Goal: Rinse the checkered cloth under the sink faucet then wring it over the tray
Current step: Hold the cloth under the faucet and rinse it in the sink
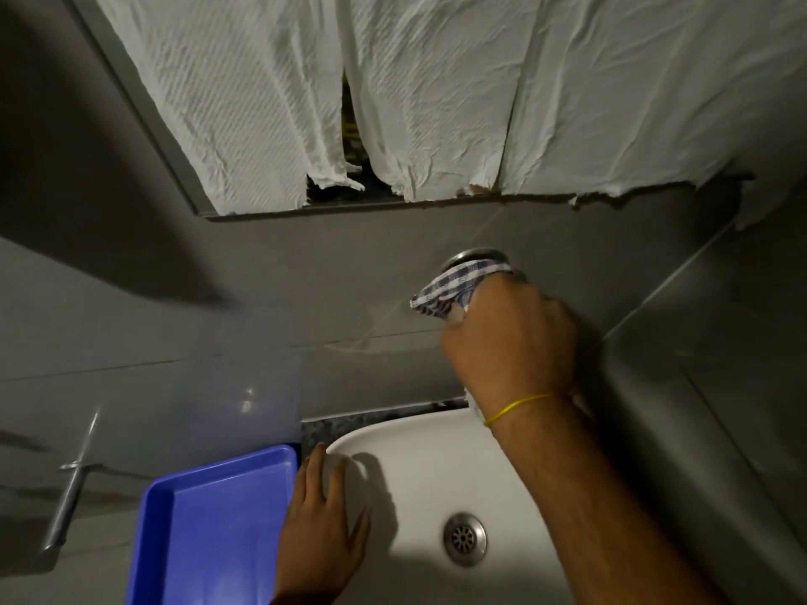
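My right hand (511,342) is raised against the grey tiled wall above the sink, fingers closed on the blue-and-white checkered cloth (454,288). The cloth sticks out above my knuckles and touches the round metal faucet fitting (474,255) on the wall; most of the faucet is hidden behind hand and cloth. I see no running water. My left hand (321,534) rests flat, fingers apart, on the left rim of the white sink (436,434). The blue plastic tray (209,530) sits just left of the sink, beside my left hand.
A metal drain (465,539) sits in the sink bottom. A mirror above is covered with white paper sheets (393,89). A metal bar fixture (72,478) juts from the wall at the left. A yellow band circles my right wrist.
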